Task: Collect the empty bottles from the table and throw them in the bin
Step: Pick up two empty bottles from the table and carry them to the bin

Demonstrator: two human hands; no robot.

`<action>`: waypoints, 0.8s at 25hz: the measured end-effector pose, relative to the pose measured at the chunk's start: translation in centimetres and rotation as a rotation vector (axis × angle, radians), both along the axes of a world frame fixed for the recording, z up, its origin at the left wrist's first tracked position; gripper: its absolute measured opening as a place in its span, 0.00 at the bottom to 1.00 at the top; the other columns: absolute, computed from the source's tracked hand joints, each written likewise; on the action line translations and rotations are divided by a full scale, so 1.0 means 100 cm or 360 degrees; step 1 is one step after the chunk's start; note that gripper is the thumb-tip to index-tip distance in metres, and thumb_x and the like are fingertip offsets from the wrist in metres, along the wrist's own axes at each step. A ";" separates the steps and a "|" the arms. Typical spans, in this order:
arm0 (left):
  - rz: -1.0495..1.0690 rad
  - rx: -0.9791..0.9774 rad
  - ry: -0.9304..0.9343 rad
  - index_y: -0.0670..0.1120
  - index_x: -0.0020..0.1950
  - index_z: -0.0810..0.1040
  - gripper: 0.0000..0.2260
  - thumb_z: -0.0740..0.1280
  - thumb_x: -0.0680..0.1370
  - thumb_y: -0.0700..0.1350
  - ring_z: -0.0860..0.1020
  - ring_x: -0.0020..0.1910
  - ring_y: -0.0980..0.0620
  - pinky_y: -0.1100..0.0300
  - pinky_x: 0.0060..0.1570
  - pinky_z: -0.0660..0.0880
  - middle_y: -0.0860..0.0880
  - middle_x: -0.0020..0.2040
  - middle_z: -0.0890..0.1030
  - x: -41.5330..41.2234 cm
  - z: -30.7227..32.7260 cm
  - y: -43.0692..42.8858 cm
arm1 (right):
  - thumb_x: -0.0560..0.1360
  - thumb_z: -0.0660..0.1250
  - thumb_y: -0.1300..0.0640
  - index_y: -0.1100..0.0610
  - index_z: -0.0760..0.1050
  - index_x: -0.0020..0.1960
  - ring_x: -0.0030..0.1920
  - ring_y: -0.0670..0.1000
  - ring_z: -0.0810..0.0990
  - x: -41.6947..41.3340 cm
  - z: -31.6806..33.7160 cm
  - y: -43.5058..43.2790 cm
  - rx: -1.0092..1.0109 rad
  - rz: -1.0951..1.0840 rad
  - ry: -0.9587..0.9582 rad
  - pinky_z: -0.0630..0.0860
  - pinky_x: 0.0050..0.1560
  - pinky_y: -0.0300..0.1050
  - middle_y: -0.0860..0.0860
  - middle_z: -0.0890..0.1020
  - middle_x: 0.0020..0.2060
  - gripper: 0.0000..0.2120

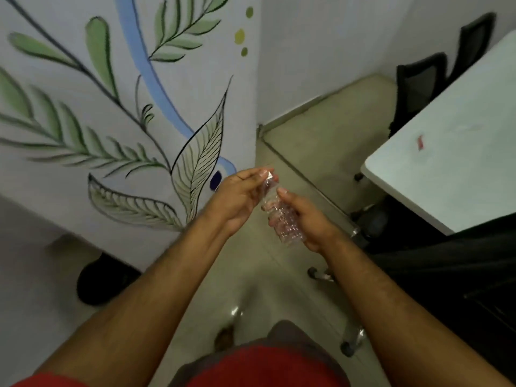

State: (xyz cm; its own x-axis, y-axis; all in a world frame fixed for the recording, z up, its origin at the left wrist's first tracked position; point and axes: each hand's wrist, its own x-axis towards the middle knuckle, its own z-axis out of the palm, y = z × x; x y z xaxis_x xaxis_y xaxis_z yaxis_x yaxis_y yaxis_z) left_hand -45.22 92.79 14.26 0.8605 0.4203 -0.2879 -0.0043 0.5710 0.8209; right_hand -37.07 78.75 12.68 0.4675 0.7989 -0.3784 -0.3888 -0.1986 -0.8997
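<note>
A clear, crumpled plastic bottle (pixel 282 216) with a white cap is held in front of me above the floor, tilted with its cap end pointing up and away. My right hand (pixel 310 219) wraps around the bottle's body from the right. My left hand (pixel 240 196) reaches in from the left, its fingertips pinched on the white cap at the bottle's top. A dark round object (pixel 103 280), possibly the bin, sits on the floor at the lower left beside the wall; I cannot tell for sure what it is.
A white table (pixel 452 152) stands at the right, with a small red scrap (pixel 420 142) on it. Black chairs (pixel 427 79) sit behind it. A wall with a painted leaf mural (pixel 125 121) fills the left. Chair wheels (pixel 351 344) rest on the beige floor.
</note>
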 end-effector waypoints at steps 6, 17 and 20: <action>-0.0408 0.0144 -0.0068 0.37 0.57 0.80 0.09 0.63 0.80 0.36 0.83 0.48 0.51 0.56 0.59 0.77 0.43 0.48 0.85 0.167 0.001 0.047 | 0.74 0.63 0.39 0.60 0.81 0.50 0.30 0.51 0.77 0.120 -0.013 0.036 0.0178 -0.0449 0.0126 0.72 0.31 0.42 0.56 0.81 0.33 0.24; -0.1057 0.0655 0.0150 0.39 0.53 0.81 0.06 0.66 0.79 0.37 0.82 0.43 0.54 0.66 0.46 0.78 0.46 0.43 0.84 0.449 -0.047 -0.017 | 0.79 0.63 0.39 0.56 0.81 0.49 0.32 0.48 0.80 0.322 -0.033 -0.036 -0.0314 -0.1673 -0.0019 0.76 0.33 0.42 0.57 0.82 0.38 0.21; -0.1270 0.0819 0.0217 0.41 0.52 0.81 0.06 0.66 0.79 0.40 0.80 0.41 0.53 0.66 0.40 0.77 0.46 0.44 0.83 0.538 -0.071 -0.050 | 0.78 0.62 0.37 0.57 0.79 0.54 0.36 0.51 0.80 0.384 -0.053 -0.059 -0.0581 -0.1998 0.0003 0.78 0.36 0.44 0.55 0.83 0.42 0.23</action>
